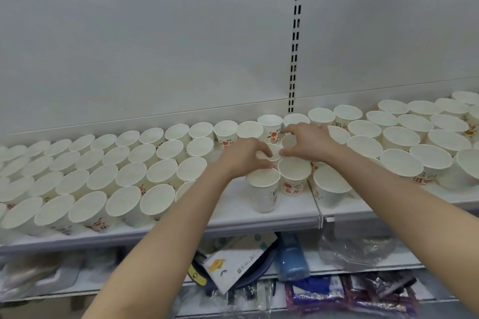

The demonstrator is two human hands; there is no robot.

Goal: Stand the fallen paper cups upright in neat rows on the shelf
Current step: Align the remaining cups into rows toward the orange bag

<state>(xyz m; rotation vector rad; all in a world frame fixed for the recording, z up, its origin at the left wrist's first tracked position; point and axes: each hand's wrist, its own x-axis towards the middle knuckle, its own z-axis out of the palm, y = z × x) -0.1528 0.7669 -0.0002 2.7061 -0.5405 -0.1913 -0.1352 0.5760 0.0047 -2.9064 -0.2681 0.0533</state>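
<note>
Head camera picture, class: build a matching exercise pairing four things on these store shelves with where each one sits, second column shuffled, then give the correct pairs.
Things
1. left hand
2. right hand
3. blue cylindrical roll
4. slotted metal upright strip

Places
A. on the lower shelf, below the white paper cups
B. on the white back panel above the cups
C. fingers at a cup in the middle of the shelf, on the left side of the gap
D. reaching over cups just right of the other hand

Pairs: 1-C, 2-D, 3-A, 4-B
</note>
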